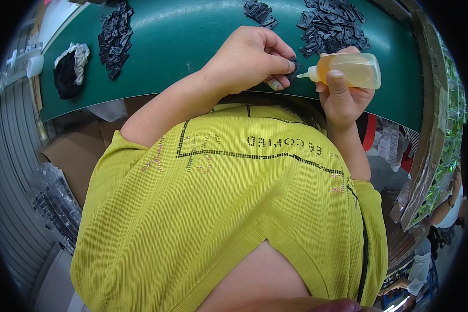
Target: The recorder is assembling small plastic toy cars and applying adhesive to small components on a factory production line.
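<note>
Between the thumb and fingers of my left hand (252, 58) I pinch a small black plastic part (295, 66). My right hand (343, 96) is wrapped round a clear squeeze bottle (366, 71) of pale yellow liquid. The bottle lies tilted on its side, and its narrow white nozzle (308, 74) points left at the black part. Whether the tip touches the part I cannot tell. Both hands are over the near edge of the green table (166, 57).
Loose black parts lie in a large pile (333, 26) at the far right, a small pile (260, 13) at far centre and a long pile (115, 39) at left. A black and white cloth bundle (71, 70) sits at the left edge. Cardboard (73, 151) stands below the table.
</note>
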### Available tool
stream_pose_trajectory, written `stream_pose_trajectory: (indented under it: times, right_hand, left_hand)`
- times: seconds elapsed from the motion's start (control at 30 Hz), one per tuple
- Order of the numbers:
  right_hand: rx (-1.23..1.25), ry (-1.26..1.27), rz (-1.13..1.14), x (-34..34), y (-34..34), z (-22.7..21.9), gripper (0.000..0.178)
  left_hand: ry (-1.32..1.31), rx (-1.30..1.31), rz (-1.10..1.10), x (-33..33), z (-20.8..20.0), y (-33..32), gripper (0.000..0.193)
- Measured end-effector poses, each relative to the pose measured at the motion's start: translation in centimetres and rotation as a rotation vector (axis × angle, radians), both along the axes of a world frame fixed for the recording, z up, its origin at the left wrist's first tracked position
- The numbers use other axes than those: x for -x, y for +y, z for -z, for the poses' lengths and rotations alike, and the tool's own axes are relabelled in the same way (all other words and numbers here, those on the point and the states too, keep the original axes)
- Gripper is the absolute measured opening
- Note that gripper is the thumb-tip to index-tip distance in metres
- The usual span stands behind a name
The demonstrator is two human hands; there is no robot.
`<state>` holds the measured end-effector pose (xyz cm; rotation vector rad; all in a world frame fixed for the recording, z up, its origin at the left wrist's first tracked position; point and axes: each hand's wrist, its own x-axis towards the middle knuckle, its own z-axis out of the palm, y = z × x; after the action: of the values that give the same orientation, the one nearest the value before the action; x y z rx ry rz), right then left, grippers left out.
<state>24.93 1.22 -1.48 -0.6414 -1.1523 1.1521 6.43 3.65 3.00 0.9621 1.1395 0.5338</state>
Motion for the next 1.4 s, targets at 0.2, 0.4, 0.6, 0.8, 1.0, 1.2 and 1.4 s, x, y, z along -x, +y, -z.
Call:
stream_pose_trajectory:
  times: [0.2,0.4,0.6,0.8,1.0,1.2,1.4]
  right_hand:
    - [0.033,0.026,0.078,-0.4,0.4,0.3,0.022]
    - [0.137,0.425,0.049,-1.7,1.3,0.4,0.015]
    - [0.166,0.396,0.083,-1.2,1.2,0.7,0.016]
    - [0.178,0.357,0.093,-1.3,1.0,0.6,0.028]
    - [0.19,0.382,0.087,-1.4,0.9,0.5,0.028]
    - [0.157,0.384,0.058,-1.2,1.1,0.6,0.029]
    - [0.107,0.386,0.064,-0.8,1.1,0.4,0.019]
  left_hand:
    - [0.002,-0.01,-0.008,0.1,0.1,0.0,0.02]
    - [0.075,-0.437,-0.179,1.3,0.5,2.1,0.024]
    - [0.76,-0.865,0.012,-0.8,-2.1,4.5,0.026]
    - [0.922,-0.926,0.168,-3.2,-0.2,5.9,0.02]
    - [0.587,-0.982,0.076,-1.5,0.3,4.4,0.014]
    - [0.089,-0.226,0.164,0.1,0.7,0.7,0.016]
    - [-0.002,-0.011,0.003,-0.4,0.2,-0.1,0.008]
